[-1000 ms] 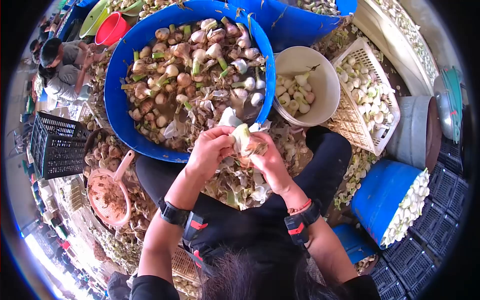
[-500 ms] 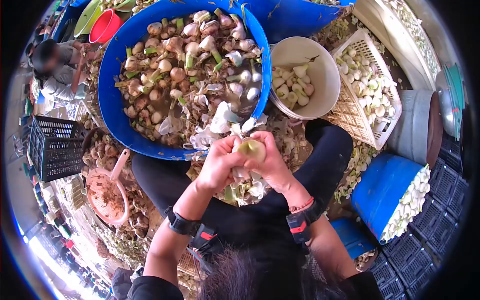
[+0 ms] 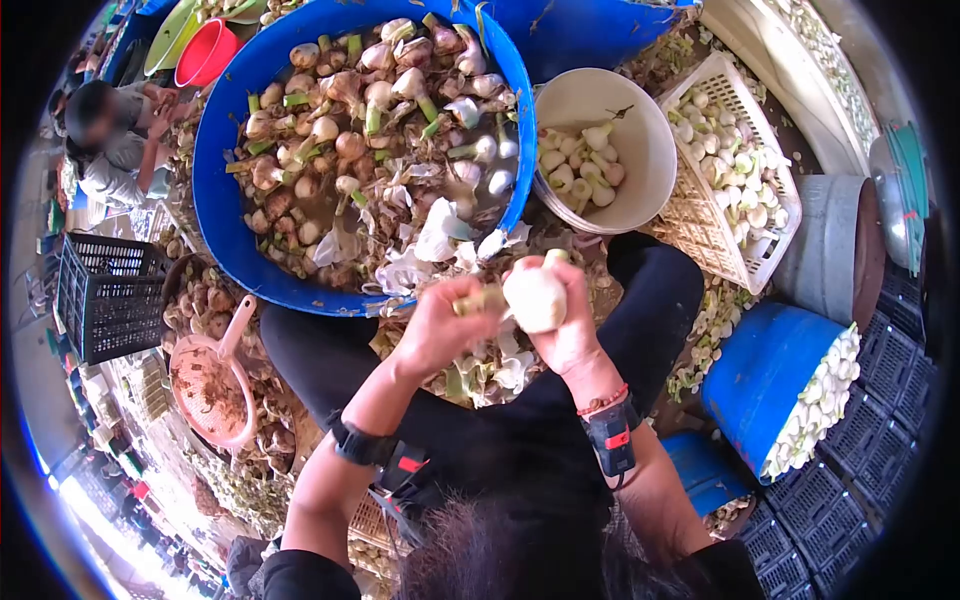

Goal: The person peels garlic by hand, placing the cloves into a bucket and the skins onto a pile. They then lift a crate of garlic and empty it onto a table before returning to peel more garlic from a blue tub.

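White and smooth, a peeled garlic bulb (image 3: pixel 536 300) sits in the right hand (image 3: pixel 560 318), its fingers wrapped around it, near the blue tub (image 3: pixel 208 205). Just left, the left hand's (image 3: pixel 447 325) blurred fingers pinch a greenish-brown scrap (image 3: pixel 478 301).

Floor status: containers round the edge, peelings between

Floor (image 3: pixel 785 140), 12 = top of view. Blue tub (image 3: pixel 202 200) at 11, bulbs with stems and loose skins in murky water. White bucket (image 3: pixel 650 160) at 1, some bulbs inside. Cream crate (image 3: pixel 700 215) at 2, beside bucket, loaded with bulbs. Grey metal drum (image 3: pixel 820 245) at 3. Blue barrel (image 3: pixel 755 375) just before 4, heaped with pale bulbs. Loose peelings (image 3: pixel 715 330) at 3, between crate and barrel. Surface under black crate (image 3: pixel 115 310) at 9: can't tell.
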A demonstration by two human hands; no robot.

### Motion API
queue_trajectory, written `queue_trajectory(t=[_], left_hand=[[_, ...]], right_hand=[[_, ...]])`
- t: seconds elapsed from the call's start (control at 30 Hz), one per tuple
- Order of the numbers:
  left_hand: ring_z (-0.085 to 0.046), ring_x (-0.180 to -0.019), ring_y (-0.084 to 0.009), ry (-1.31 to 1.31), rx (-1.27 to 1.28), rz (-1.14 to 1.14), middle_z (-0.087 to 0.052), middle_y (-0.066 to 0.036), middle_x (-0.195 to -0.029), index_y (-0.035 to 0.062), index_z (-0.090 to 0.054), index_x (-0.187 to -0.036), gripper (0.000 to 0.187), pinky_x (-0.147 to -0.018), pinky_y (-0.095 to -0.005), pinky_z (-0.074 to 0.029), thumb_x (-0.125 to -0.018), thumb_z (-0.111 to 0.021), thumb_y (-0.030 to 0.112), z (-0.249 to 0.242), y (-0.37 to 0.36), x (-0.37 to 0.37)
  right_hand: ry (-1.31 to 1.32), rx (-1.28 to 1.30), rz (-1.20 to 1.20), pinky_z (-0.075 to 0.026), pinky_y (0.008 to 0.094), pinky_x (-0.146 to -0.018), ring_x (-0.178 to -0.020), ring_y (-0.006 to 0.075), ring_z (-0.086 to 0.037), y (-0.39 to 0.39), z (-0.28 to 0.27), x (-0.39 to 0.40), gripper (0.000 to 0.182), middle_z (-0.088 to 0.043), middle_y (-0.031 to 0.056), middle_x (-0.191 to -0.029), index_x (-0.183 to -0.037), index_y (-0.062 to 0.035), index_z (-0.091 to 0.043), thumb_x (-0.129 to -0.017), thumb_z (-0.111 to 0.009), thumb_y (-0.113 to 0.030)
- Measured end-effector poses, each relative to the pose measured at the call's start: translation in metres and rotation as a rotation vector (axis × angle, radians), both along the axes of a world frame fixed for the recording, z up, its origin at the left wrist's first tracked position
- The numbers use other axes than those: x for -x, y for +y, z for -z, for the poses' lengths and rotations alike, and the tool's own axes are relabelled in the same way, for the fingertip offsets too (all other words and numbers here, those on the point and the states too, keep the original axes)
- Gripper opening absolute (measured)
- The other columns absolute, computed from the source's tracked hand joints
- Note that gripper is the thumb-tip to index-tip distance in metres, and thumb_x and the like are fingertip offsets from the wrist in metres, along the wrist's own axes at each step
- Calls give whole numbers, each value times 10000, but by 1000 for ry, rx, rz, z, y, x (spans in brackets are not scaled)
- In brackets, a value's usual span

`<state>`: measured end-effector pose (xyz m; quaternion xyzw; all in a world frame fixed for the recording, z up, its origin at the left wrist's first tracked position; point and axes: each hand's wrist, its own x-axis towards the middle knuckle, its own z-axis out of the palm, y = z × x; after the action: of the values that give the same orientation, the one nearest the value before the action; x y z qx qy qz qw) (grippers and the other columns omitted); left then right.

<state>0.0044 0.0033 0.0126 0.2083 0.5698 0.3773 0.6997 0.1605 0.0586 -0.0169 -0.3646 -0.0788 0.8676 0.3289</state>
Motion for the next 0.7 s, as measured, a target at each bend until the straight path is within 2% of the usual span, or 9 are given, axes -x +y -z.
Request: queue_trajectory(t=[0.07, 0.2, 0.27, 0.33, 0.37, 0.5, 0.57, 0.67, 0.7], left_hand=[[-443, -647, -19, -110, -106, 219, -502, 65, -709, 99, -464, -707, 206, -572, -180, -358, -777, -648, 41, -2, -14, 7], [-450, -668, -57, -310, -13, 26, -478, 35, -726, 75, -471, -774, 202, -601, -219, -389, -716, -647, -6, -9, -13, 28], [-551, -776, -158, 300, -30, 375, -563, -42, -886, 34, -503, -1011, 334, -721, -272, -453, -751, -684, 140, 3, -5, 32], [-572, -883, -248, 862, -555, 461, -559, -105, -1035, 51, -490, -1132, 495, -785, -328, -465, -717, -725, 186, 3, 3, 10], [-550, -957, -300, 928, -522, 386, -513, -144, -1129, 71, -453, -1205, 609, -828, -382, -459, -686, -749, 192, -2, 12, -3], [-611, -727, -185, 725, -410, 173, -606, -92, -854, -1, -580, -940, 231, -649, -291, -506, -755, -689, 86, 15, 29, -16], [-559, -568, -111, 94, -126, -219, -595, -34, -668, 7, -594, -837, 65, -521, -230, -460, -795, -635, 35, 23, 31, -14], [-530, -590, -75, 391, -40, -116, -581, -26, -667, 13, -619, -866, 119, -540, -220, -446, -764, -665, 53, 55, 32, 26], [-560, -641, -119, 550, -58, 139, -599, -56, -717, 29, -631, -883, 159, -589, -256, -465, -740, -681, 78, 53, 40, 39]], right_hand=[[142, 96, 114, -482, 285, -787, -918, 164, -589, 9, 12, -8, 359, -613, 63, -975, -1018, -82, -562, -897, -450, -401], [-143, -27, 238, -503, 303, -746, -887, 150, -598, 13, 29, -2, 352, -618, 48, -972, -1053, -76, -568, -927, -442, -380], [-332, -125, 275, -507, 297, -732, -876, 138, -600, 15, 32, 1, 345, -619, 38, -968, -1062, -73, -572, -932, -452, -369], [-493, -91, 207, -490, 268, -769, -832, 114, -595, 13, 19, 3, 343, -615, 34, -938, -1060, -38, -588, -913, -521, -340], [-519, -80, 203, -481, 247, -718, -779, 97, -588, 10, 21, 7, 344, -617, 30, -938, -1059, -36, -597, -900, -548, -337], [-477, 74, 246, -461, 220, -651, -761, 70, -574, 4, 18, 14, 286, -619, 23, -907, -981, -61, -620, -904, -538, -325], [-452, 112, 267, -479, 234, -658, -777, 85, -586, 8, 14, 13, 291, -619, 25, -905, -986, -60, -612, -907, -528, -327], [-306, 67, 330, -513, 269, -678, -821, 134, -606, 34, 20, 3, 343, -622, 51, -938, -1057, -44, -555, -928, -469, -351], [-268, 74, 360, -504, 286, -719, -855, 146, -585, 52, 29, -7, 399, -592, 62, -978, -1108, -38, -519, -922, -466, -387]])
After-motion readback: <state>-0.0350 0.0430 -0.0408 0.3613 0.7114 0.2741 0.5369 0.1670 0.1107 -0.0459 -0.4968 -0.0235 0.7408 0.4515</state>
